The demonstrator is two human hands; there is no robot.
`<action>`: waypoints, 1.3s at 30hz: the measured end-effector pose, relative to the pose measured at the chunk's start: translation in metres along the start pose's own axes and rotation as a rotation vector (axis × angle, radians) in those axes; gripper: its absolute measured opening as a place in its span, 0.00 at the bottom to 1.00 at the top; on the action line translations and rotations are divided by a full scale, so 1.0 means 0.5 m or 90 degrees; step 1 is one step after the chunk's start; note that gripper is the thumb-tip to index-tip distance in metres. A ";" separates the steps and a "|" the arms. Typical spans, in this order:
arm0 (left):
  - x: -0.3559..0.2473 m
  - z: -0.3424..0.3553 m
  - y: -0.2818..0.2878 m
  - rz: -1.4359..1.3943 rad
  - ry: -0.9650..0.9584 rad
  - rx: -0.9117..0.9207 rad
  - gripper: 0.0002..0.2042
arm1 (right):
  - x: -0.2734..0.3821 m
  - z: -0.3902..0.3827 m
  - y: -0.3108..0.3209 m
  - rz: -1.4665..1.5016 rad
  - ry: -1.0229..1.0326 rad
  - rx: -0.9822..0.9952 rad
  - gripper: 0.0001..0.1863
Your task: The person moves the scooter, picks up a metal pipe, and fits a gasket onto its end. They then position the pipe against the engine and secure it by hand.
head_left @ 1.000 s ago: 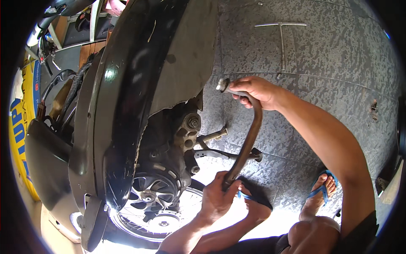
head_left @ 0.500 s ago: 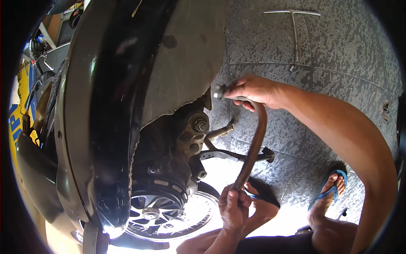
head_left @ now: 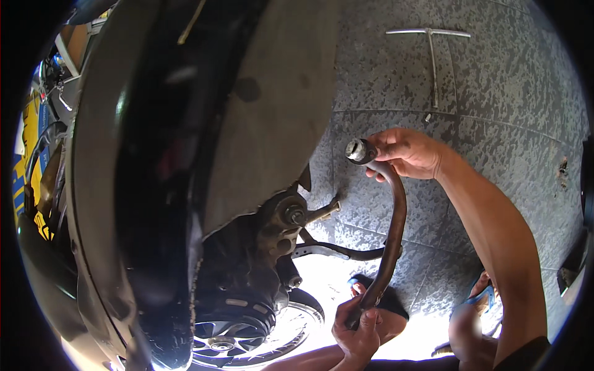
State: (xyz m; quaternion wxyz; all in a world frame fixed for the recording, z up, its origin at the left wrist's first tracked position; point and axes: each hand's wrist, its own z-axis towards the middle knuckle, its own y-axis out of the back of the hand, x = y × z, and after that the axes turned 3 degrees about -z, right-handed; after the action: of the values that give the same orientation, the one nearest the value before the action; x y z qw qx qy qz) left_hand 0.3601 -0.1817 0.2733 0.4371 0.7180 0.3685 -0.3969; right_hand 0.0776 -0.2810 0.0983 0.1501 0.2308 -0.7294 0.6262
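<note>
Between my hands is a curved, dark brown metal bar (head_left: 395, 226) with a round collar at its upper end. A silver, slotted-looking piece (head_left: 355, 149) sits in that collar. My right hand (head_left: 408, 153) is closed, with thumb and fingers pinching the bar just behind the collar. Lower down, my left hand (head_left: 359, 331) wraps round the bar's other end, which it partly hides. The bar is held clear of a dark motorcycle (head_left: 272, 235), to the right of its lower frame and stand.
A T-handle wrench (head_left: 432, 71) lies on the mottled grey floor at the far right, with a small metal piece (head_left: 427, 117) near its tip. The motorcycle's panels (head_left: 272, 111) fill the left; its wheel (head_left: 223, 345) is below. The stand (head_left: 328, 250) juts toward the bar.
Both hands have carried the bar to the right and slightly down. Its collar end has turned so the silver piece shows more clearly. The view has shifted a little too.
</note>
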 end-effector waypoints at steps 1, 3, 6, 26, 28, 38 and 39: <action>0.000 0.001 0.000 -0.003 -0.005 -0.003 0.16 | 0.001 0.002 0.003 -0.005 0.002 0.004 0.19; -0.002 0.004 0.002 -0.010 0.004 0.001 0.15 | 0.005 0.010 0.004 -0.007 0.007 0.038 0.19; 0.002 -0.010 0.012 -0.002 0.047 0.002 0.15 | 0.045 0.000 -0.002 -0.184 -0.004 -0.083 0.18; 0.055 -0.021 -0.009 0.119 0.223 -0.001 0.14 | 0.012 0.200 -0.191 -0.817 0.314 -0.115 0.12; 0.046 -0.018 0.009 0.181 0.181 -0.032 0.13 | 0.059 0.190 -0.213 -0.918 0.316 -0.062 0.13; 0.055 -0.022 0.018 0.172 -0.043 0.074 0.17 | 0.175 -0.209 0.068 -0.913 -0.039 -0.252 0.11; 0.048 -0.025 0.020 0.169 -0.043 0.083 0.20 | 0.162 -0.263 0.048 -0.830 -0.124 -0.297 0.09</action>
State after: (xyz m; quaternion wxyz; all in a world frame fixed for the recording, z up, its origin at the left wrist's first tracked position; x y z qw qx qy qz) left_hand 0.3819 -0.1692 0.2589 0.4505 0.7735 0.2288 -0.3826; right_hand -0.0128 -0.1614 0.1415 0.4751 0.6382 -0.5675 0.2121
